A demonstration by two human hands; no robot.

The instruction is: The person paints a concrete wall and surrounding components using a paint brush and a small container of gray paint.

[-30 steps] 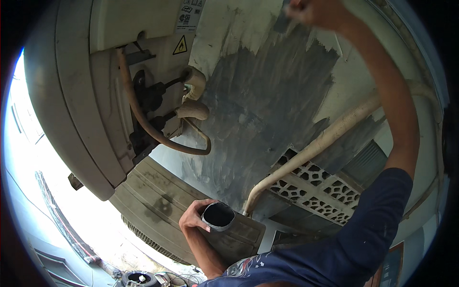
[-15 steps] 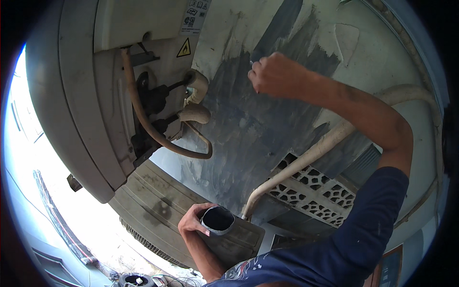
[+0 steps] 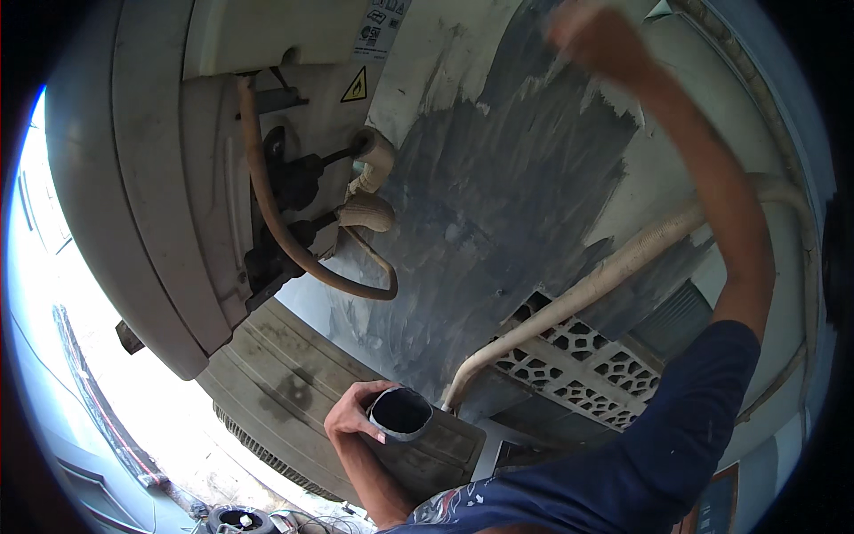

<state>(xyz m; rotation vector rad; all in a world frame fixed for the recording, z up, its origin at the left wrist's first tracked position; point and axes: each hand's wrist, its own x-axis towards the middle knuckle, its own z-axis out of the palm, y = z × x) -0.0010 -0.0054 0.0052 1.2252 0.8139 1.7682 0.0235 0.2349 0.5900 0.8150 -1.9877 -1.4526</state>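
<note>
Near, my left hand (image 3: 354, 413) grips a grey, round, open-topped container (image 3: 402, 416); far, my blurred right hand (image 3: 594, 40) fronts the grey-streaked pale wall (image 3: 498, 196), grip unreadable to me.

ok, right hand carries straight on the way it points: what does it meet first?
Probably the pale wall with dark grey streaks; the right hand is blurred, so the gap between them is unclear.

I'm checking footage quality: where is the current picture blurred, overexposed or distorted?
In the head view, the raised right hand is smeared, probably by motion; the left hand and cup look sharper; ground at left is washed out; the scene bows near the black rounded border.
</note>
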